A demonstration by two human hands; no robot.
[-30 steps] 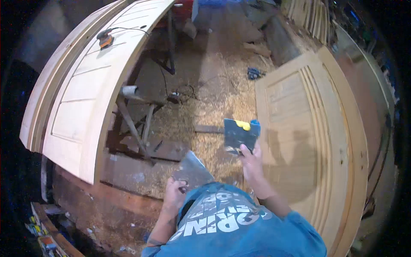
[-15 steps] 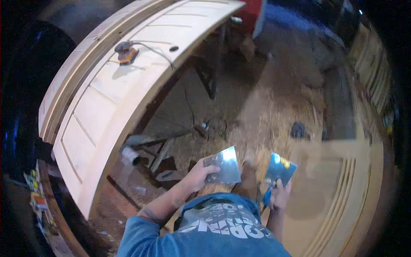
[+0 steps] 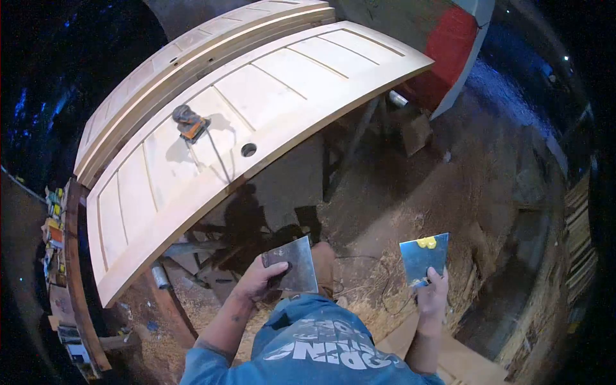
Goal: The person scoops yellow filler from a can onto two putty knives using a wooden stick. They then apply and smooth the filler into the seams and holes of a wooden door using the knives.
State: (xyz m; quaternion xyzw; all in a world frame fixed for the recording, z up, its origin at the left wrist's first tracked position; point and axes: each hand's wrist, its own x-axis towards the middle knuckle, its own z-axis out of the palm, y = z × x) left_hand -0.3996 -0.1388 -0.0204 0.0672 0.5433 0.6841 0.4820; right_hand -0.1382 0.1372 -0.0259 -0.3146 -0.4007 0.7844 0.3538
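Note:
My left hand (image 3: 261, 277) grips a flat metal putty spreader (image 3: 296, 263) by its left edge, thumb on top. My right hand (image 3: 434, 292) is closed around the lower edge of a second metal putty spreader (image 3: 423, 258). A dab of yellow putty (image 3: 427, 242) sits near that one's top edge. Both hands are in front of my body, apart from each other and short of the pale wooden door (image 3: 301, 86). The door lies flat on supports and has grooved panels and a round hole (image 3: 249, 150). An orange and black sander (image 3: 190, 124) rests on it.
Another wooden door (image 3: 147, 70) lies behind the first. A cord hangs from the sander over the front edge. Small items sit on a shelf (image 3: 58, 256) at left. A red panel (image 3: 449, 51) stands at the far end. Sawdust and scraps cover the floor (image 3: 410, 212).
My view and body have turned toward the door, so more of it shows. The panelled board at the lower right has mostly left view. Both spreaders stay in my hands.

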